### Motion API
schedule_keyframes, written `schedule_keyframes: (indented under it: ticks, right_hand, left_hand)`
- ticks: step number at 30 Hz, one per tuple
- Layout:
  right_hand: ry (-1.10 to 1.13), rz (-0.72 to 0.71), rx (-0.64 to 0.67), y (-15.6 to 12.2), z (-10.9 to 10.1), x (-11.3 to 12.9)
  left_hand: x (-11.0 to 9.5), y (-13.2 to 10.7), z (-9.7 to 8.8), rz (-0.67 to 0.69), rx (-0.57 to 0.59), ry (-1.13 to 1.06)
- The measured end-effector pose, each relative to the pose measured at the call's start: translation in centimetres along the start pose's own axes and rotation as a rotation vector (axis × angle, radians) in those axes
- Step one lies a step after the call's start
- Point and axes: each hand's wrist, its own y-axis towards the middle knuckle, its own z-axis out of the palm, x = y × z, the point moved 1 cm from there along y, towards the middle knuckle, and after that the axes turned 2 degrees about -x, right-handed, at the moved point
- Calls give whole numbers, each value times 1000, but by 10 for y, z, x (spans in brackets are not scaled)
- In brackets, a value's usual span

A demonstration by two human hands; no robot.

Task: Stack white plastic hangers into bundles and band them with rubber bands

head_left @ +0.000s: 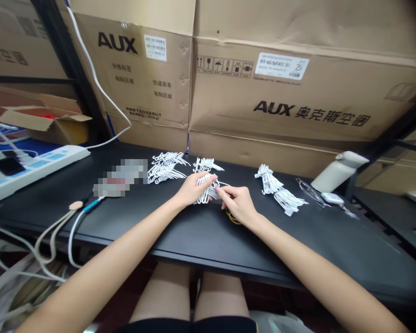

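My left hand (195, 188) is closed round a bundle of small white hangers (204, 193), held just above the black tabletop. From the other side my right hand (239, 202) pinches at the same bundle, thumb and fingers together at its right end. Its fingertips are partly hidden. Yellow loops (233, 216), looking like rubber bands, lie on the table beneath my right hand. Behind my hands sits a small group of white hangers (208, 164). A larger pile of hangers (166, 167) lies to the left, and another two-part pile (280, 190) to the right.
Large cardboard boxes (225, 106) stand along the back of the black table (180, 233). At right are a white bottle (339, 172), glasses (312, 192) and a small white case (333, 199). A blurred-out phone-like object (121, 178), cables and a power strip (41, 169) occupy the left.
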Motion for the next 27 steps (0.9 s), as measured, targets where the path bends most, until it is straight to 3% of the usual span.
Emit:
schedule_keyframes:
  ticks: [6,11,20,27]
  right_hand:
    - [-194,-190,1,1,-3,0]
    - [-231,-212,6,1,-3,2]
    - [163,156,23,2,2,1]
    - [-292,-37,92,1,1,2]
  left_hand:
    - [4,1,0,-29,-7,-4]
    - [1,1,0,-78,-16,-39]
    - [-2,2,1,-176,-49,-97]
    - [1,0,1,-226,21,-113]
